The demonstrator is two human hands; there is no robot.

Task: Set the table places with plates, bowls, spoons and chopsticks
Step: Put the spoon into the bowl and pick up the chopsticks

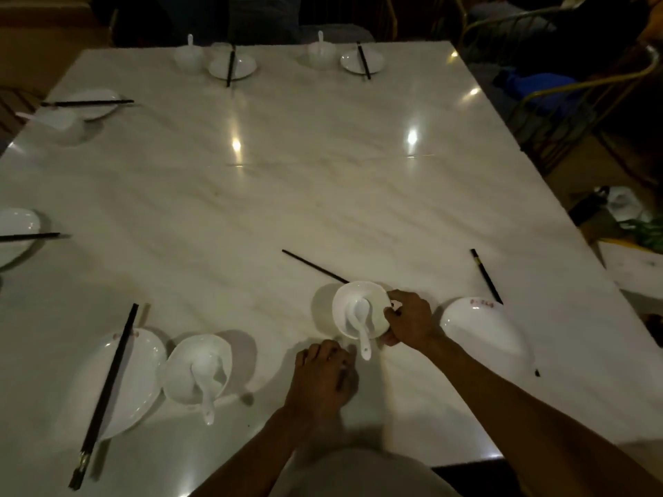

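Note:
My right hand (409, 322) grips the right rim of a white bowl (376, 299) that holds a white spoon (361, 317), near the table's front edge. My left hand (323, 378) rests on the marble table (323, 195) just below the bowl, fingers curled, holding nothing that I can see. A white plate (484, 331) lies right of the bowl. One black chopstick (314, 266) lies behind the bowl and another (486, 276) lies behind the plate. At the front left is a set place: a plate (140, 374) with chopsticks (107, 389) across it, and a bowl with a spoon (197, 367).
More set places lie along the far edge (232, 64) (361, 61) and the left edge (91, 102) (16, 231). Metal-framed chairs (559, 87) stand at the right. A bag and clutter (624, 209) lie on the floor at the right.

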